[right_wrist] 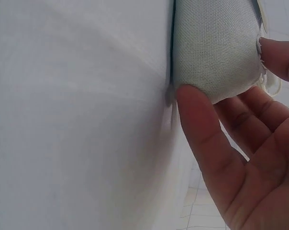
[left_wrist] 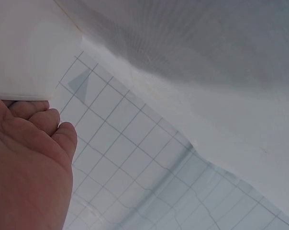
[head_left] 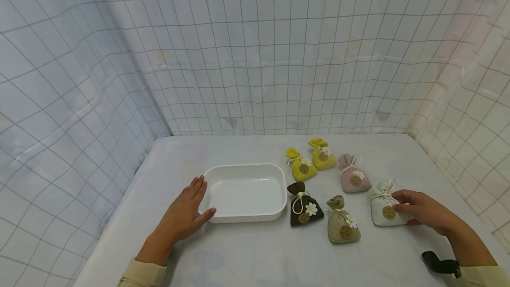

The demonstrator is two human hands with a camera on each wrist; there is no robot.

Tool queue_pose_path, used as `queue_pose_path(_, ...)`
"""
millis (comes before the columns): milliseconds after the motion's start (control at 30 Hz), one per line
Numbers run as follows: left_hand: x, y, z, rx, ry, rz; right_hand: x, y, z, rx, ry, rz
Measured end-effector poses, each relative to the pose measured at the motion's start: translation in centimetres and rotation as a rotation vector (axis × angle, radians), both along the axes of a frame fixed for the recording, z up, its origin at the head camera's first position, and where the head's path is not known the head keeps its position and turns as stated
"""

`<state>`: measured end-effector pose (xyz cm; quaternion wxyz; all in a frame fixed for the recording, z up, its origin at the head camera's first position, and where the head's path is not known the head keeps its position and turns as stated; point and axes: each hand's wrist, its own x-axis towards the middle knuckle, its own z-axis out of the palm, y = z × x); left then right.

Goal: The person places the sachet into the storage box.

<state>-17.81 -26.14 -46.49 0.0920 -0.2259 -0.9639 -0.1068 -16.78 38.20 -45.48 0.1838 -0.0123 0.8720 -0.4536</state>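
There is one white dish (head_left: 247,196). At three o'clock from it are six small bags (head_left: 338,227): two yellow (head_left: 303,174), one pink (head_left: 351,185), one dark (head_left: 304,203), one tan, one pale green (head_left: 380,206). There are two hands (head_left: 183,214).

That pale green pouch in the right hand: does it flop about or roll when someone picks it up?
The pale green pouch probably gives slightly but keeps its shape, as its woven cloth looks plump. The gathered neck, tied with string, may flop more. Rolling seems unlikely, since the pouch looks squared-off rather than round.
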Motion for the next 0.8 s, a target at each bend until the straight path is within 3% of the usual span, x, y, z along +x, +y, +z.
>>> queue_pose_path(400, 0.00, 0.02, 0.01, -0.003, -0.006, 0.003, 0.22, -0.34, -0.01, 0.025, 0.081, -0.004)
queue_pose_path(800, -0.05, 0.02, -0.04, 0.003, 0.003, -0.003, 0.11, -0.49, 0.46, 0.045, 0.098, -0.018)
